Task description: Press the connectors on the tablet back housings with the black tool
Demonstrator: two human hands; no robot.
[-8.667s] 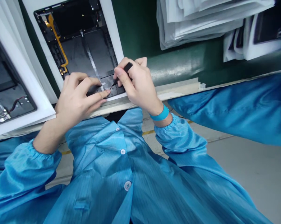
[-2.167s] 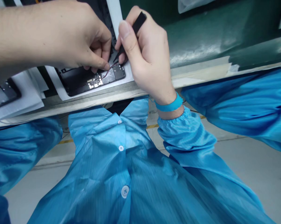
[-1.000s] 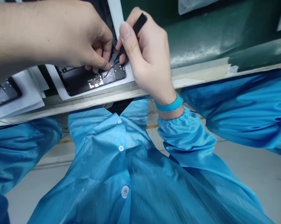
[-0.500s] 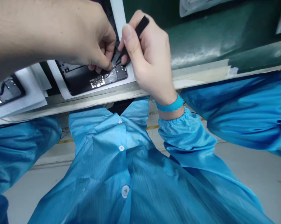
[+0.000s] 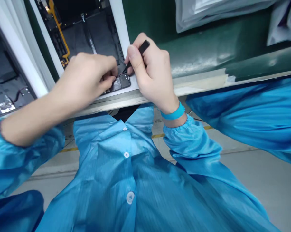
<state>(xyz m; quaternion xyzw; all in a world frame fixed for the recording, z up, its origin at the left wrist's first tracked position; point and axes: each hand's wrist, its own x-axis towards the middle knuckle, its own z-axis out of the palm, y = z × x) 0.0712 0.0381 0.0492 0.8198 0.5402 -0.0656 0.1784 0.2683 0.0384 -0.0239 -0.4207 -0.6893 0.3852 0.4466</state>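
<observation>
An opened tablet [image 5: 74,40] lies near the bench's front edge, its dark inside facing up and an orange flex cable [image 5: 59,27] along its left side. Over its lower part, my left hand [image 5: 93,75] has thumb and forefinger pinched together; whatever is between them is too small to make out. A thin dark wire runs by those fingertips, beside a small black speaker-like module [image 5: 124,81] in the tablet's lower right corner. My right hand [image 5: 154,67] grips black tweezers [image 5: 144,47], their tip pointing down at the wire just above that module.
Another opened tablet [image 5: 5,77] lies at the left on white sheets [image 5: 31,48]. White plastic-wrapped items [image 5: 196,16] sit at the back right on the green mat [image 5: 152,19]. The taped bench edge [image 5: 201,79] runs in front. Blue-clothed legs [image 5: 251,112] of another person are at right.
My left forearm has dropped lower, uncovering more of the tablet and its orange cable. The view has shifted. The tweezers stay in my right hand, with the tip near the wire.
</observation>
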